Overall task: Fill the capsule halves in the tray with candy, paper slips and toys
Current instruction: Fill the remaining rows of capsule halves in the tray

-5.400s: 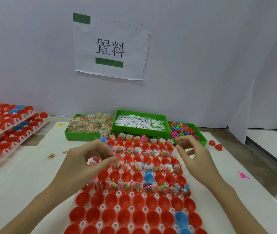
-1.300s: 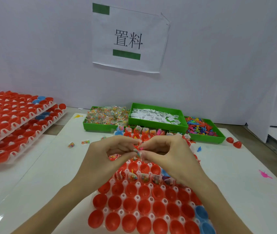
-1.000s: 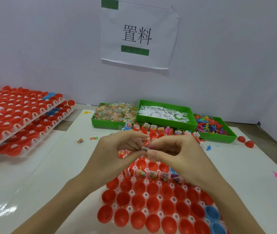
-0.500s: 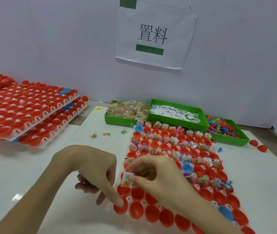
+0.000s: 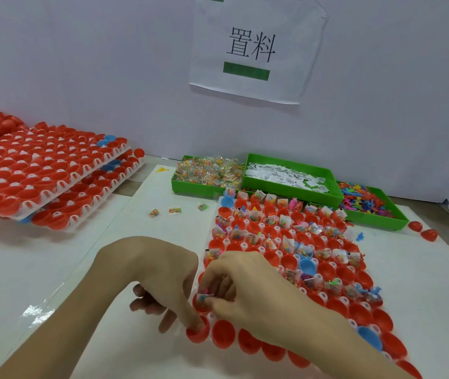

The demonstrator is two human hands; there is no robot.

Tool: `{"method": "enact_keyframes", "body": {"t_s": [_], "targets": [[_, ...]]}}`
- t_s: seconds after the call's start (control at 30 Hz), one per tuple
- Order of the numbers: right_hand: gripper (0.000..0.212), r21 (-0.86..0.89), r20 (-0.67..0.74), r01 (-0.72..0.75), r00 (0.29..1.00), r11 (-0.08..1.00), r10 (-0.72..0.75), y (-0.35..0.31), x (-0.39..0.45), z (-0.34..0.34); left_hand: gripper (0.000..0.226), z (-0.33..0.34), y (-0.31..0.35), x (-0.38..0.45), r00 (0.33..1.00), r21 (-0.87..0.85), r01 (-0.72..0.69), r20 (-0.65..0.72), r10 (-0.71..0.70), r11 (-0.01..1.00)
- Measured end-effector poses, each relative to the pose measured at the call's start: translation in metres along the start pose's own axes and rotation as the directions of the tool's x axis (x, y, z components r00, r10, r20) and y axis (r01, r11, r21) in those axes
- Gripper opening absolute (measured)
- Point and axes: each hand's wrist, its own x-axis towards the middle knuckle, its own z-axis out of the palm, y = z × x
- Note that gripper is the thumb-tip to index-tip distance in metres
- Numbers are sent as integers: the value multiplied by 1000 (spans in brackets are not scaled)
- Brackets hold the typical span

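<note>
— What moved?
— Both hands dropped onto the tray [image 5: 224, 243]. My right hand [image 5: 248, 288] pinches a candy packet [image 5: 203, 298] over a red cup; my left hand [image 5: 163, 272] pokes the corner cup [image 5: 198, 332].

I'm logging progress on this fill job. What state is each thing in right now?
Tray: far rows filled, near rows empty.
Candy bin: full.
Slip bin: holds slips.
Toy bin: holds toys.
Spare trays: stacked, unfilled.
Left hand: finger pressing a near-corner half.
Right hand: pinching a packet over a half.
Loose candies: lying on the table.
</note>
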Motion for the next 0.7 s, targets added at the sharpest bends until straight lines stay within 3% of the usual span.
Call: {"method": "enact_keyframes", "body": {"t_s": [0.27,0.43,0.7], "targets": [[8,-135,60,-57,996,989,65,-7,17,1,41,0,-2,1,1000,-17,-11,1,11,1000],[9,-5,163,0,987,1000,1,-4,18,-15,41,0,-2,1,999,-26,-37,5,37,999],[7,-49,84,51,995,998,-47,-4,14,-5,36,-1,-2,3,999,-39,-48,2,48,998]]}}
